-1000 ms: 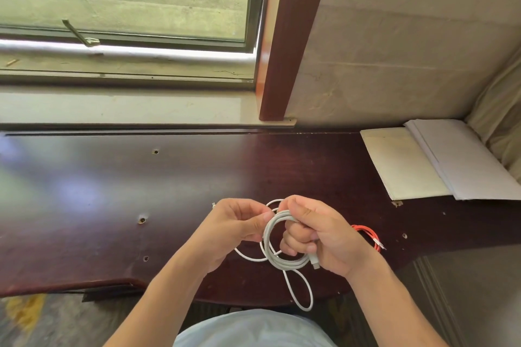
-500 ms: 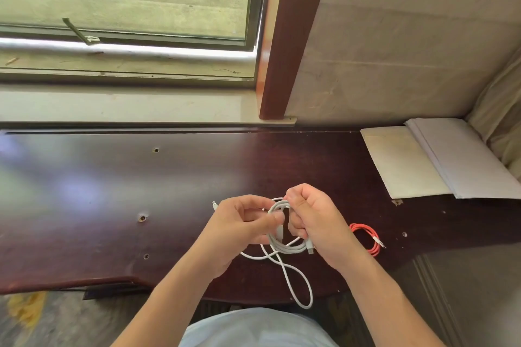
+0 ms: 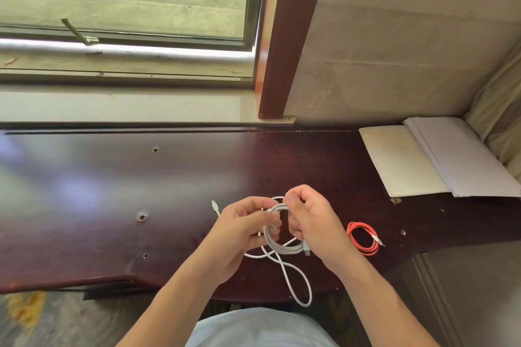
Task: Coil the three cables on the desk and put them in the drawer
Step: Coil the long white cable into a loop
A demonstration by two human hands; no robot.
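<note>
two hands are working one white cable (image 3: 277,246) just above the desk (image 3: 112,191), near its front edge. judged from the scene, the step in hand is coiling this cable: several turns are already gathered into a loop, while a loose tail is hanging below the loop and past the desk's front edge.

the right hand (image 3: 313,220) is gripping the top and right side of the loop, fingers curled closed around the bundled turns. a plug end is sticking out just below this hand. the left hand (image 3: 242,227) is pinching the cable at the loop's left side, thumb and fingers narrowed onto the strand; exactly which strand it is pinching cannot be told.

a red cable (image 3: 363,238) is lying already coiled on the desk, just right of the right hand and apart from it. a second white plug (image 3: 214,205) is lying on the desk just left of the left hand; whether it belongs to the held cable or to a third one cannot be told.

papers (image 3: 439,159) are lying at the desk's far right corner. the drawer is not in view.

next move, as a judgement: the hanging tail is needing to be drawn up and wound into or around the loop, with the right hand keeping the turns clamped so the coil is not springing apart. stowing in the drawer is not yet begun.
</note>
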